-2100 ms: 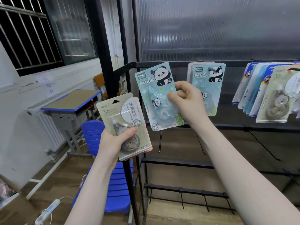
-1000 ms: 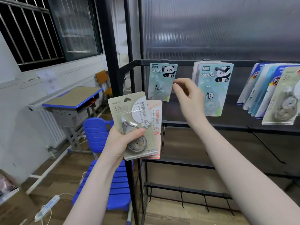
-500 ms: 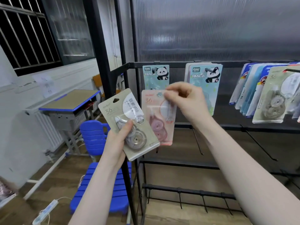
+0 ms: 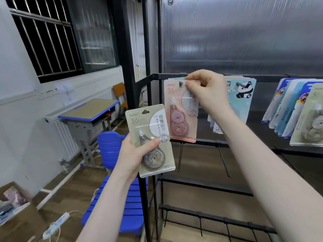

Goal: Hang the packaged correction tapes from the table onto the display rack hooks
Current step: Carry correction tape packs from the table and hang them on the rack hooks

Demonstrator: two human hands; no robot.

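the right hand [image 4: 206, 91] pinches the top edge of the pink tape pack [image 4: 181, 112], which hangs long side down, its hanging hole right at the tip of the far-left hook [image 4: 181, 84] on the rack's top bar [image 4: 269, 78]. nearer and lower left, the left hand [image 4: 134, 156] grips the beige tape pack [image 4: 150, 138], upright and well below the hooks, likely next to go up.
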